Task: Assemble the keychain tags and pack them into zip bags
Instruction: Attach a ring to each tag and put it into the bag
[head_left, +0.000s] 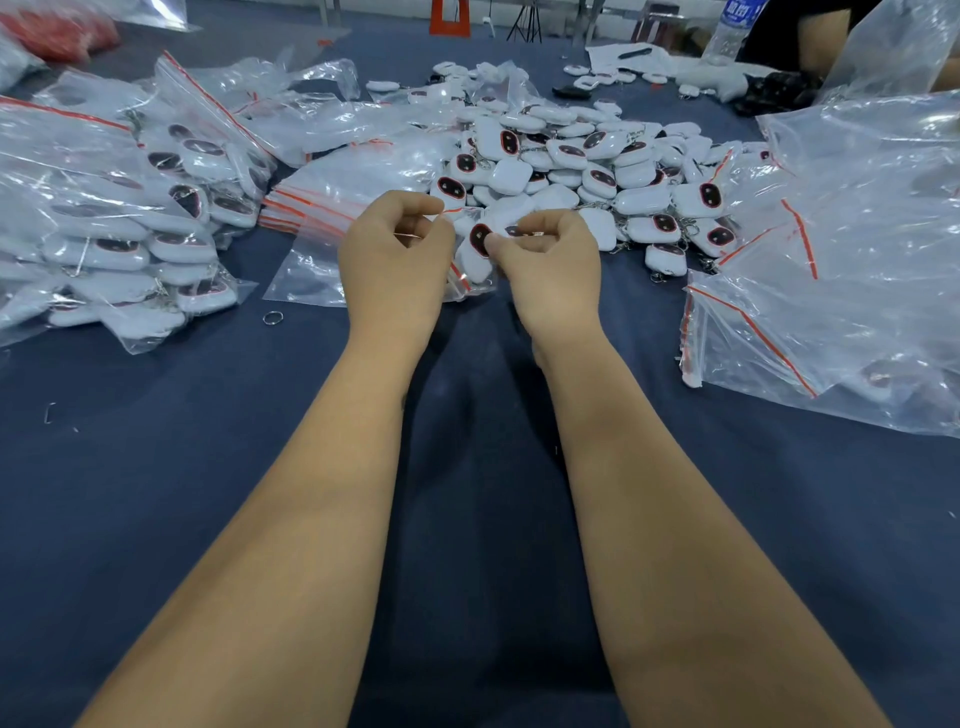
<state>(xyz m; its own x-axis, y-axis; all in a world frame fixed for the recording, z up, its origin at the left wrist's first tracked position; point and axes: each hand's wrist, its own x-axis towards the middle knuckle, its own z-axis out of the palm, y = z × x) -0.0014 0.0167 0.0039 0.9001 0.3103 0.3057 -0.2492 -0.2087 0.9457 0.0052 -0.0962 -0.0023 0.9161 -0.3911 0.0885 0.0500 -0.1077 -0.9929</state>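
1. Left hand (397, 254), fingers curled, pinching the red-striped mouth of a small clear plastic zip bag (462, 280) at table centre.
2. Right hand (548, 260), thumb and curled fingers pinching the same bag's far right edge, just beside a white rounded plastic keychain tag with a dark red-rimmed oval window (478, 249).
3. That tag sitting in the bag's mouth between both hands; whether fully inside, cannot tell.
4. Bag partly lifted, its lower edge touching the dark blue cloth-covered table (467, 519).
5. Loose heap of matching white tags with metal chains (587, 166) just beyond the hands, spreading far and right.
6. Stack of empty clear zip bags with red seal strips (332, 202) left of the hands, touching the held bag.
7. Pile of packed bags holding tags (119, 218) at far left.
8. Large crumpled clear bags (841, 270) on the right.
9. Single silver split ring (272, 317) lying on the cloth near the left pile, apart from the hands.
10. Clear water bottle with blue label (732, 28) at the far right edge.
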